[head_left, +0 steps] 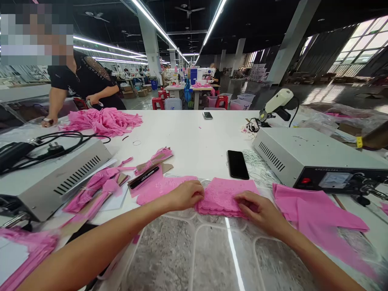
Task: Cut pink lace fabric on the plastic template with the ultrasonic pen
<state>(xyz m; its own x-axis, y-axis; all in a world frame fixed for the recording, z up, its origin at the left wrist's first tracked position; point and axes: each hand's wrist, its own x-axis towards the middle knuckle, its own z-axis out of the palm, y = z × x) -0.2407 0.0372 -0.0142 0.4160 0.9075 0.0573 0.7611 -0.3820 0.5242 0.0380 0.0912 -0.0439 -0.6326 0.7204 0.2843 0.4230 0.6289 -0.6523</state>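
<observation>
A small stack of pink lace fabric (224, 196) with scalloped front edges lies before me on the table's near edge. My left hand (189, 196) is closed, its fingertips pinching the stack's left edge. At the right edge, my right hand (257, 208) has its bent fingers on top and its thumb lower down, closed on the fabric; its fingertips are partly hidden. More pink lace fabric (166, 188) lies flat beyond my left hand, with a black marker (148, 178) on its left side. To the right, plain pink fabric (318, 208) hangs over the table edge.
A black phone (238, 164) lies beyond the stack, beside tangled white cord (257, 163). Grey metal machine boxes stand at right (321, 149) and left (60, 178). Tied pink bundles (97, 188) lie at left. Across the table, a person (85, 76) stands by a pink fabric heap (104, 121).
</observation>
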